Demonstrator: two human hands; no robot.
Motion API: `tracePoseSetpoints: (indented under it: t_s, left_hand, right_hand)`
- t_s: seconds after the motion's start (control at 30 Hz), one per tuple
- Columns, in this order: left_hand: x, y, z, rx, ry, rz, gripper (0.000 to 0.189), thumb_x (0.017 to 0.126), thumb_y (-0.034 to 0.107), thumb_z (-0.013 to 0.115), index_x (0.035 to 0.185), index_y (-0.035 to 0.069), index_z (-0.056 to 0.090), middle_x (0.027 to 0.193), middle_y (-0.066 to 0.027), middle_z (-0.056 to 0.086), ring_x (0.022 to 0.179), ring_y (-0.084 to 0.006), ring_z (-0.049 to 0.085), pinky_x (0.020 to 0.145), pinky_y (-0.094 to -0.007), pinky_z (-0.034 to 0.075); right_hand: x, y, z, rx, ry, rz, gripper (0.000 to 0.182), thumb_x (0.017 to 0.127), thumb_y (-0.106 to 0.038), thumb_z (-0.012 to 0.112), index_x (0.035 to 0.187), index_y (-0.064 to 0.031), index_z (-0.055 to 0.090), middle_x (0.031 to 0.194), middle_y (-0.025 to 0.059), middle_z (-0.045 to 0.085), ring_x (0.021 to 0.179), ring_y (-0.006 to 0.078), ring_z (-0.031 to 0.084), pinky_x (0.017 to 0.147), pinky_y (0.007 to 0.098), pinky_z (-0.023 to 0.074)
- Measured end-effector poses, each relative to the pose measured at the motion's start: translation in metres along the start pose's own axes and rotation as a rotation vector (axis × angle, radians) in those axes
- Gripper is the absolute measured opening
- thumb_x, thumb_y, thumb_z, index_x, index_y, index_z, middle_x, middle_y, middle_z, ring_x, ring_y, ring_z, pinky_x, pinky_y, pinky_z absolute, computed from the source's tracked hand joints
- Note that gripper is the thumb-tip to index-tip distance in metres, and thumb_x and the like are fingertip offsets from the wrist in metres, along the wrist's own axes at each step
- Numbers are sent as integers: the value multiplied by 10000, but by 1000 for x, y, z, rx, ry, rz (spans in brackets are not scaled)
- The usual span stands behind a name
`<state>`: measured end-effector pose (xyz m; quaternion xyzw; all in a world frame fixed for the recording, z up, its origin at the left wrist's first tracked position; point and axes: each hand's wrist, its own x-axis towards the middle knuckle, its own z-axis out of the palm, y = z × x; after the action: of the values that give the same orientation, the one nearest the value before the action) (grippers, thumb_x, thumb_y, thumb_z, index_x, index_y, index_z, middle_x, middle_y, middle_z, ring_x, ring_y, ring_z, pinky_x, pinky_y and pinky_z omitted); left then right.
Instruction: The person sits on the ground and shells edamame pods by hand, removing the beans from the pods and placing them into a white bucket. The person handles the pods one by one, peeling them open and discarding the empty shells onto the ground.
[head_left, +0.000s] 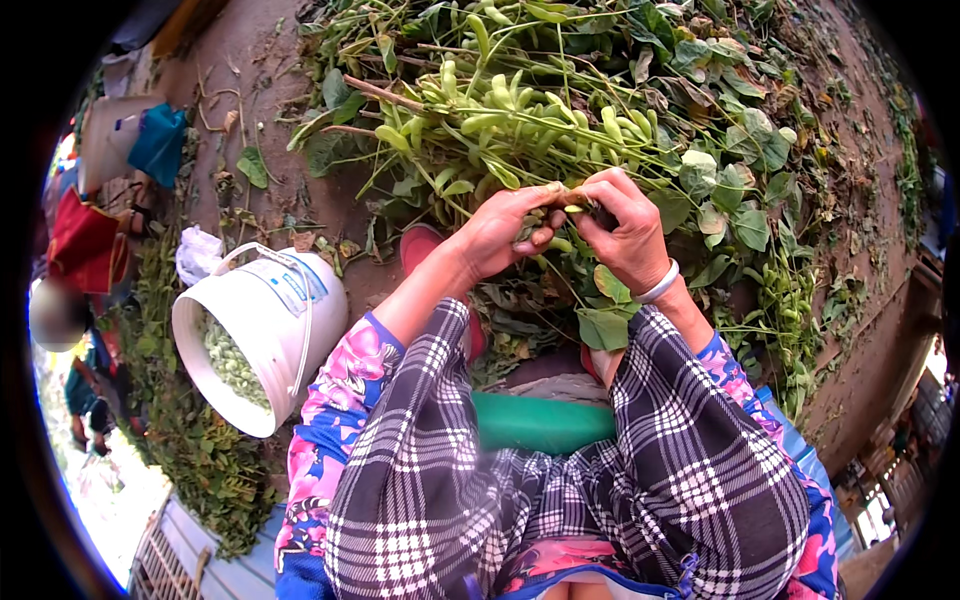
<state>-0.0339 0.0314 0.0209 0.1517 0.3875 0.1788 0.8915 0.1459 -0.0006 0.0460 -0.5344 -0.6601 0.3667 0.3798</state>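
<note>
My left hand (499, 229) is curled around a few green soybean pods (531, 222), partly hidden by the fingers. Its thumb and forefinger meet the fingertips of my right hand (626, 225), which wears a pale bracelet (658, 282) at the wrist. Between the fingertips of my right hand is a small green pod (574, 209). Just beyond both hands lies a heap of cut soybean plants (517, 112), thick with pods. Left of my knees, a white plastic bucket (311, 352) leans towards me with loose pods (232, 364) inside.
I sit on a green seat (544, 422). Beside the bucket lies a white plastic bag (199, 253). Another bucket (105, 142) with a blue cloth (159, 144) stands far left, near people. More plants (195, 442) line the left; leaves litter the brown ground (255, 97).
</note>
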Motion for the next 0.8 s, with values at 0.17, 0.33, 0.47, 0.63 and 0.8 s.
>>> tracePoseSetpoints:
  t_s: [0.17,0.33,0.47,0.63,0.8]
  left_hand:
    - [6,-5,1,-33,-84,-7,177,937,219,529,996,63,586,728,54,489,527,-16,369,416,-153,268]
    - [7,-6,2,32,-48,17,204,924,232,561,1019,55,594,702,64,467,525,-8,359,411,-139,264]
    - [10,-6,8,56,5,33,207,907,228,594,1021,57,616,677,68,461,515,-8,343,414,-149,255]
    - [12,-9,5,70,64,47,197,886,220,627,1004,62,639,690,64,510,499,-11,355,426,-161,249]
    - [12,-12,7,116,95,68,193,888,213,623,1000,57,632,694,73,507,494,1,348,407,-158,228]
  right_hand:
    - [-15,0,4,167,52,184,214,782,12,618,987,-29,573,850,68,596,704,143,585,620,250,468]
    - [-22,-4,-6,329,-93,563,194,919,-168,489,1038,-24,539,735,66,594,631,124,544,602,264,449]
    - [-24,-5,-10,411,-289,638,276,954,-239,371,984,-14,529,674,70,592,622,144,549,598,288,448]
    - [-26,-10,-8,601,-348,751,260,961,-258,364,991,-51,518,656,39,568,489,99,453,486,239,383]
    - [-25,-10,-8,787,-278,907,260,963,-268,366,1045,-61,501,638,28,531,396,60,348,360,212,284]
